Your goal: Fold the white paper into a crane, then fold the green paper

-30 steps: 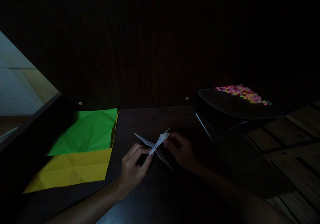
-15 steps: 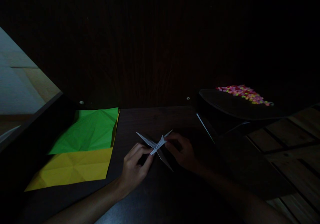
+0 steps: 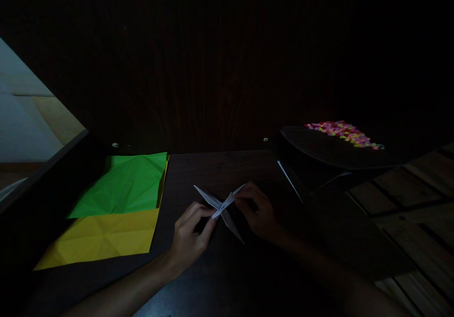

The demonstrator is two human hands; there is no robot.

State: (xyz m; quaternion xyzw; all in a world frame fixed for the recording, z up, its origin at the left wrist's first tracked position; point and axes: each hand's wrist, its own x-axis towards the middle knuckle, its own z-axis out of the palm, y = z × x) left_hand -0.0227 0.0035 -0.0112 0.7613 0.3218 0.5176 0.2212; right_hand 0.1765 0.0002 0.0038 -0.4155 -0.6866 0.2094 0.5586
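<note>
Head view: left hand (image 3: 189,234) and right hand (image 3: 260,213) each pinched shut on folded white paper (image 3: 222,207). Paper creased, with 4 thin pointed flaps, above dark table (image 3: 213,166).

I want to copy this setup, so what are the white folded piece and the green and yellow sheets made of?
White folded piece: thin matte paper, judging by its sharp creases and points. Green sheet and yellow sheet: probably coloured craft paper, flat, with visible fold lines.

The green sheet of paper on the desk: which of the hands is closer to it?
Left. The left hand pinches the white folded paper just right of the green sheet; the right hand is farther right, beyond the fold.
</note>
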